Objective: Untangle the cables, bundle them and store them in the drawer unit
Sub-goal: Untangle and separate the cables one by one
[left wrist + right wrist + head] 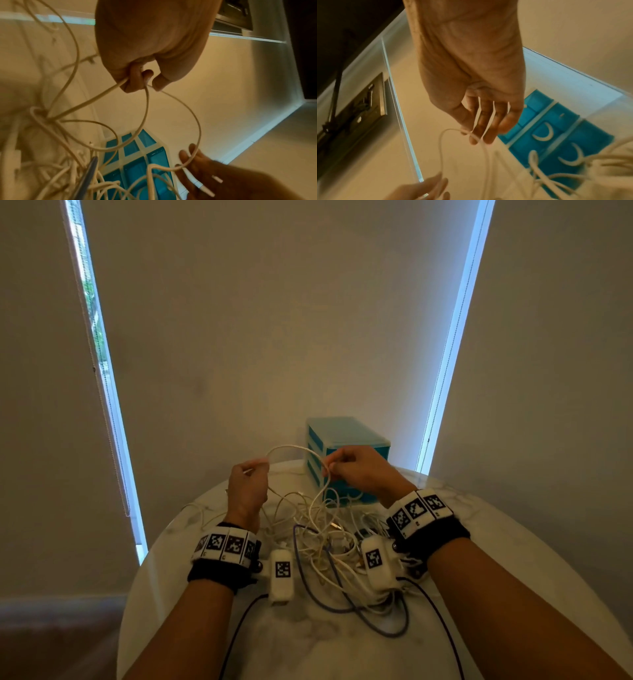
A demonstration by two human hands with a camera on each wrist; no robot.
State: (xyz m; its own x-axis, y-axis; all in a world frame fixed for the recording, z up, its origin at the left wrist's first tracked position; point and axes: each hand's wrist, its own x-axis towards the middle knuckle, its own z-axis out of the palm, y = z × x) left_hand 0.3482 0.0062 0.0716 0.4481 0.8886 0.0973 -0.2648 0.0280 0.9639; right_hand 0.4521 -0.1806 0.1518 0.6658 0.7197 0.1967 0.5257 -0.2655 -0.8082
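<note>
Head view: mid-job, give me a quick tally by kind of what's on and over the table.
Table: 1
Drawer unit: 1
Tangled cable pile: 1, strands too knotted to count
Raised white cable: 1
Hands pinching it: 2, left hand and right hand
Total: 6

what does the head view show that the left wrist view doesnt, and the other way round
Only the head view shows the round marble table, both wristbands with black and white tags, and the whole tangle of cables lying between the forearms.

Only the left wrist view shows, close up, the left hand's fingers curled round the white cable, and the grid of blue drawer fronts.

Both show the left hand and right hand holding one white loop raised above the pile, with the blue drawer unit behind.
</note>
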